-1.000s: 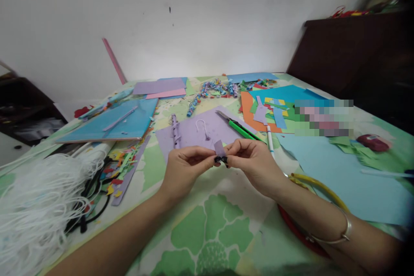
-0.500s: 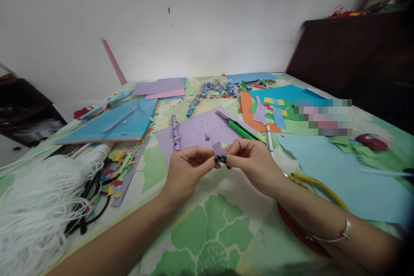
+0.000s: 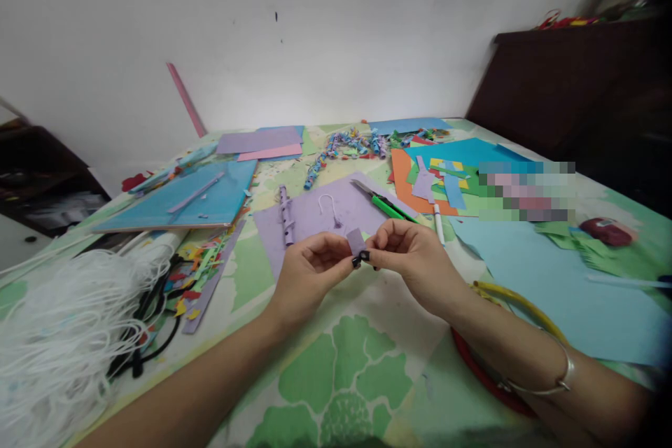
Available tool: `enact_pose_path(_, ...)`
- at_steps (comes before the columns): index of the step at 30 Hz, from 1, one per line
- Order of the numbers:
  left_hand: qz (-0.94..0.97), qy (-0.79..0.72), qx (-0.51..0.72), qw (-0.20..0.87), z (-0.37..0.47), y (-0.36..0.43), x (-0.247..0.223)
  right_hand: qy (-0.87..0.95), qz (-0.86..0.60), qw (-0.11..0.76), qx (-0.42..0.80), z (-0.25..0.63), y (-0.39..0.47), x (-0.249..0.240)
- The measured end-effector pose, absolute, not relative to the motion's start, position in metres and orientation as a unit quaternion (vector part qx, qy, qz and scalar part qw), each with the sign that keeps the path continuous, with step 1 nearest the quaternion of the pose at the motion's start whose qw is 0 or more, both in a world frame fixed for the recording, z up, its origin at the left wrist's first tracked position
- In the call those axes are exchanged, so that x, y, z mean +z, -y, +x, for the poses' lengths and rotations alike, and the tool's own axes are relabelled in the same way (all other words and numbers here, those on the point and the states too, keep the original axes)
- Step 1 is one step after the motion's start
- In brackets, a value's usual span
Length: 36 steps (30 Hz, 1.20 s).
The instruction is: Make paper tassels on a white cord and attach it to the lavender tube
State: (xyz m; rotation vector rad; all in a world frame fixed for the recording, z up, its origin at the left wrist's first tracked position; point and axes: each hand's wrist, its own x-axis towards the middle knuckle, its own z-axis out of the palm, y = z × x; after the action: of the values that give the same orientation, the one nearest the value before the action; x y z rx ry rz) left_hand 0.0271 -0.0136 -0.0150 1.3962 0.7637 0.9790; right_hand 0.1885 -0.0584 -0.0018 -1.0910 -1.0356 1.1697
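Observation:
Between my fingertips is a small purple paper strip (image 3: 356, 241), its upper end standing free. My left hand (image 3: 315, 262) pinches its lower end from the left. From the right, my right hand (image 3: 404, 252) pinches the same end, thumb beside thumb. What the fingertips cover is hidden. Just beyond lies a purple paper sheet (image 3: 309, 208) with a short white string (image 3: 328, 204) on it. A rolled purple paper tube (image 3: 286, 215) rests on the sheet's left side. Green-handled scissors (image 3: 387, 206) lie beyond my right hand.
A white marker (image 3: 439, 224) and a light blue sheet (image 3: 567, 294) are to the right. Red and yellow rings (image 3: 483, 371) lie under my right forearm. White string (image 3: 68, 336) heaps at the left, near a blue board (image 3: 183, 203). Curled paper pieces (image 3: 349, 143) lie far back.
Both hands stay pinched on the purple strip. Its free end has tilted slightly, and my fingertips have shifted a little to the right. The whole view has moved slightly.

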Motion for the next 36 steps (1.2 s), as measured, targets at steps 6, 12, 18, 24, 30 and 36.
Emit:
enact_pose_path(6, 0.609, -0.306, 0.398, 0.614, 0.029, 0.013, -0.012, 0.442, -0.462, 0.576, 0.509, 0.188, 0.058, -0.003)
enact_pose_path(12, 0.600, -0.328, 0.397, 0.613, 0.029, 0.016, -0.005, 0.456, -0.469, 0.573, 0.494, 0.189, 0.058, -0.005)
enact_pose_path(18, 0.613, -0.341, 0.395, 0.593, 0.026, 0.013, -0.010, 0.599, -0.485, 0.511, 0.381, 0.192, 0.056, -0.015)
enact_pose_path(24, 0.649, -0.308, 0.381, 0.582, 0.032, 0.015, -0.017, 0.661, -0.474, 0.483, 0.325, 0.191, 0.057, -0.021)
enact_pose_path(30, 0.631, -0.316, 0.373, 0.603, 0.033, 0.009, -0.023, 0.651, -0.525, 0.458, 0.303, 0.187, 0.052, -0.026)
enact_pose_path(36, 0.591, -0.289, 0.395, 0.641, 0.022, -0.007, -0.015, 0.669, -0.571, 0.397, 0.262, 0.207, 0.073, 0.014)
